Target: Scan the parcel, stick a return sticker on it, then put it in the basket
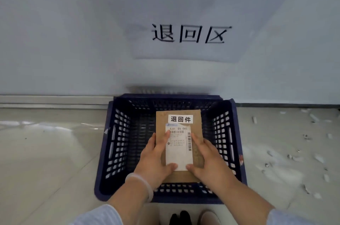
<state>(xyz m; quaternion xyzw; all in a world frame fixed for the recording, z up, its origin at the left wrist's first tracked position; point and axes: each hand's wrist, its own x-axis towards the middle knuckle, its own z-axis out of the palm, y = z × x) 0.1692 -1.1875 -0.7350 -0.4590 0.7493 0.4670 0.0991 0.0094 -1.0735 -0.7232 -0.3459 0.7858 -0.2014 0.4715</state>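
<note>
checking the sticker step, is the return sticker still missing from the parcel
No, a white return sticker is already stuck on the brown parcel above its shipping label.

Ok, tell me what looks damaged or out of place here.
White scraps litter the floor right of the blue basket. The shipping label on the parcel has a ragged, torn top edge just below the return sticker. Both hands hold the parcel normally.

Parcel depot returns corner, wall sign (pixel 191 34) reading 退回区, blue plastic basket (pixel 117 143) on tiled floor (pixel 46 151)
</note>
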